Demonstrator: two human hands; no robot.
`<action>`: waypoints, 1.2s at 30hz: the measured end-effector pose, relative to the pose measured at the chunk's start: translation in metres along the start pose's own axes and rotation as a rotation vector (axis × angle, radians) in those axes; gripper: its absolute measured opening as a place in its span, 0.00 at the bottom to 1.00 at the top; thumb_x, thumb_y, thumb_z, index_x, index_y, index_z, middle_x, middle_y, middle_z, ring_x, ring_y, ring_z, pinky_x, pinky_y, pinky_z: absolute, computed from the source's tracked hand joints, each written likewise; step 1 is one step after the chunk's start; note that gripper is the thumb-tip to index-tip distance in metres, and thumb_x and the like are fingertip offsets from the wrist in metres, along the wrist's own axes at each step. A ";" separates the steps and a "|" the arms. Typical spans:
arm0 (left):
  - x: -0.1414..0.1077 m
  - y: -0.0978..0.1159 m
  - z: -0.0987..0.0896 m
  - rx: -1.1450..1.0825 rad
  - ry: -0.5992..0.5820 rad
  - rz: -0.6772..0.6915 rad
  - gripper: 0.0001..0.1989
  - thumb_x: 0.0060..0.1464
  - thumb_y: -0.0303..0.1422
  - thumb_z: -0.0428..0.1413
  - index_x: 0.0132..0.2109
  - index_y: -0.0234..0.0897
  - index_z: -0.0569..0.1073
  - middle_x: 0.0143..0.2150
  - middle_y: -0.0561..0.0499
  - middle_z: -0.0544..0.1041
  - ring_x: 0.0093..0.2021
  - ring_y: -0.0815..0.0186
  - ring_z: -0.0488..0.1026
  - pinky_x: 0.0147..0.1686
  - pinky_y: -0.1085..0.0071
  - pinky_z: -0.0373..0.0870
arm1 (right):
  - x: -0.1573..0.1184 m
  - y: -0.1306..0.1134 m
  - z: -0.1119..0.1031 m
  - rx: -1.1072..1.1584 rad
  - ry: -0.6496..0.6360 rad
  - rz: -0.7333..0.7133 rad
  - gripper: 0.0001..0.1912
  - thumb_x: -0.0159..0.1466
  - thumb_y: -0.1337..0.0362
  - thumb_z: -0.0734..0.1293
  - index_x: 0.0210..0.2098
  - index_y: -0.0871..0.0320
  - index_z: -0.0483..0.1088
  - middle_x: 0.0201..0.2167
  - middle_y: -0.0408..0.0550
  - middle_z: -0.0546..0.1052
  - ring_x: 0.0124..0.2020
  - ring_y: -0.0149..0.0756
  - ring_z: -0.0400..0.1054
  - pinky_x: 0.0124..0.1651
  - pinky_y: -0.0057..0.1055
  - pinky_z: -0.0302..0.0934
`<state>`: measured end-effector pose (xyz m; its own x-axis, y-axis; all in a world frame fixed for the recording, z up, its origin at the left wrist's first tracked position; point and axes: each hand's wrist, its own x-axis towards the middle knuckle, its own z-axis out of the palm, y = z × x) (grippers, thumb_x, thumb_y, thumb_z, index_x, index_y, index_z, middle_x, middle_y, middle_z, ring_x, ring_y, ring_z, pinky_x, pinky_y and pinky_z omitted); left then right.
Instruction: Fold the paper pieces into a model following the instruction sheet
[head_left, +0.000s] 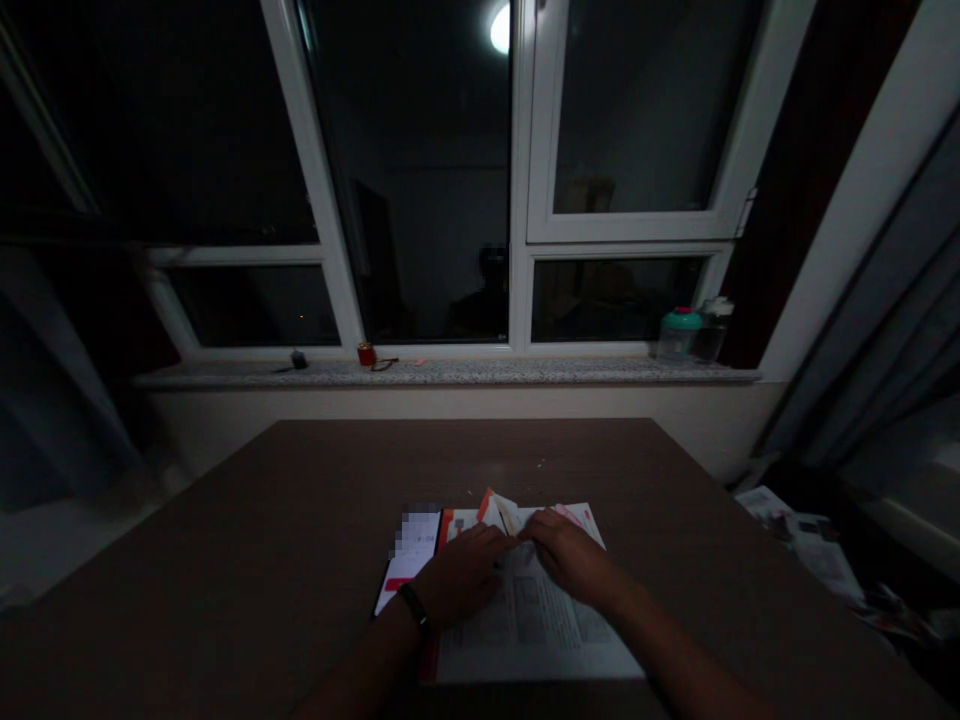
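Note:
A printed sheet or booklet point(540, 650) with orange-red edging lies flat on the table below both hands. Just above it, my left hand point(469, 570) and my right hand point(566, 550) meet with fingers closed, thumbs and fingertips close together. They pinch a folded piece of paper point(504, 508), white with an orange corner that sticks up beyond the fingers. How far the paper runs under the fingers is hidden. Left of the sheet lies a phone point(409, 550) with its screen lit, partly covered by my left wrist, which wears a dark band.
The brown table point(262, 540) reaches to the wall under the window. On the stone sill point(480, 372) stand a small red jar point(366, 355), a small dark bottle point(298, 358) and clear jugs, one with a green top point(679, 335). Papers point(817, 550) are piled beyond the table's right edge.

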<state>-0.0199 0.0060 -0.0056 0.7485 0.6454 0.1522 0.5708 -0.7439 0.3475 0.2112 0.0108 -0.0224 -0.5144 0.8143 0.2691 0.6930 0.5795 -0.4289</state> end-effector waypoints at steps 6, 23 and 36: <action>-0.001 -0.006 0.003 -0.048 0.058 -0.127 0.28 0.53 0.25 0.57 0.60 0.43 0.62 0.58 0.47 0.69 0.57 0.55 0.65 0.57 0.59 0.59 | -0.002 0.005 0.001 0.018 0.058 -0.023 0.25 0.54 0.77 0.60 0.50 0.56 0.68 0.46 0.50 0.72 0.51 0.41 0.64 0.57 0.39 0.53; 0.001 0.012 0.010 0.123 0.126 -0.144 0.26 0.54 0.46 0.62 0.55 0.40 0.68 0.51 0.45 0.70 0.52 0.51 0.65 0.56 0.51 0.58 | 0.000 -0.005 0.003 0.052 0.072 0.058 0.12 0.59 0.58 0.72 0.42 0.52 0.73 0.41 0.46 0.74 0.47 0.42 0.66 0.58 0.41 0.49; 0.001 0.018 0.010 0.030 0.061 0.030 0.19 0.56 0.46 0.60 0.50 0.42 0.73 0.45 0.48 0.75 0.50 0.54 0.68 0.53 0.56 0.60 | 0.005 0.011 0.013 -0.010 0.211 0.164 0.08 0.65 0.67 0.62 0.32 0.58 0.71 0.38 0.49 0.71 0.44 0.41 0.63 0.49 0.35 0.56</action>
<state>-0.0057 -0.0082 -0.0084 0.7439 0.6317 0.2180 0.5595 -0.7672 0.3138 0.2095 0.0208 -0.0373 -0.2790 0.8856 0.3713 0.7638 0.4390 -0.4732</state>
